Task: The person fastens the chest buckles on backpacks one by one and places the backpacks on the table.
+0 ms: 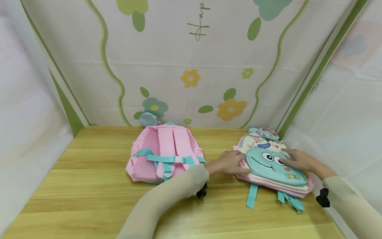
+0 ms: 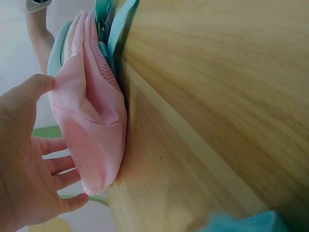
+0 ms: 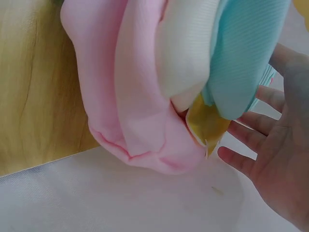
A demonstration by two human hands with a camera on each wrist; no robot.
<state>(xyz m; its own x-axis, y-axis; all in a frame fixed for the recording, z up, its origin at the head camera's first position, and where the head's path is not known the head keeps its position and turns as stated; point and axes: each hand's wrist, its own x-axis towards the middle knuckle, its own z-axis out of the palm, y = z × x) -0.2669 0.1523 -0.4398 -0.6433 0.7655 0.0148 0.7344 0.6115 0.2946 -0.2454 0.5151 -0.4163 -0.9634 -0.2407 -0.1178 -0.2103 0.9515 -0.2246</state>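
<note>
A small backpack (image 1: pixel 277 166) in pink, cream and teal, with a cartoon face on its front pocket, lies face up at the right of the table. My left hand (image 1: pixel 230 162) touches its left side with spread, loosely bent fingers. In the left wrist view that hand's thumb lies at the pink side panel (image 2: pixel 91 140). My right hand (image 1: pixel 299 161) rests at the right edge of the teal front pocket (image 3: pixel 246 58), fingers extended. A yellow piece (image 3: pixel 207 121) shows beside these fingers in the right wrist view.
A second pink backpack (image 1: pixel 149 171) lies left of my left hand, straps up, its teal chest strap buckled. Teal straps (image 1: pixel 252 196) hang from the right backpack onto the wooden table (image 1: pixel 74 186). A floral cloth (image 1: pixel 167 49) stands behind, with white cloth (image 1: pixel 352 126) at the sides.
</note>
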